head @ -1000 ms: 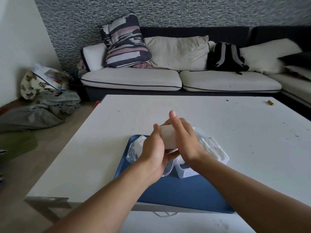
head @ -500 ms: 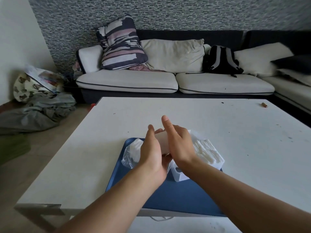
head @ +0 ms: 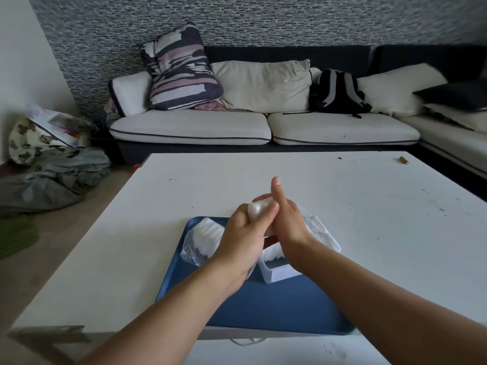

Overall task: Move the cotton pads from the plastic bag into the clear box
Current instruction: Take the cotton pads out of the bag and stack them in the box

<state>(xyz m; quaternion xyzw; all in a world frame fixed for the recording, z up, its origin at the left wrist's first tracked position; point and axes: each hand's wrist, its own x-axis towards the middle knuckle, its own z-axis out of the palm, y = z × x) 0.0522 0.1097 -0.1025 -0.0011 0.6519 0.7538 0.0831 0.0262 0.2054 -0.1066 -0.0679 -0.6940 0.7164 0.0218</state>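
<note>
Both hands meet above a blue tray [head: 276,309] on the white worktop [head: 342,206]. Between them is a stack of white cotton pads [head: 259,211]. The left hand [head: 243,237] wraps it from the near-left side, thumb laid over the top edge. The right hand [head: 287,222] closes on it from the right, fingers curled behind the stack, thumb sticking straight up and free. The stack is lifted clear of everything below it.

The plastic bag [head: 196,248] lies on the tray's left part, crumpled, with more pads visible inside through the film. The clear box [head: 279,271] sits just right of the bag, under the right wrist; it already holds upright pads. A further spread of pads shows just beyond the right hand, seemingly along the box's far side, though the hand hides where the box ends.

Step in hand, as judged: carry phase. One batch is out of the bag and being squared up between the palms before going into the box.

Next move calls for: lowering the stack edge-down into whatever gap is left in the box, keeping side pressure so the pads do not fan out. The box looks fairly full. The bag is not yet emptied.
</note>
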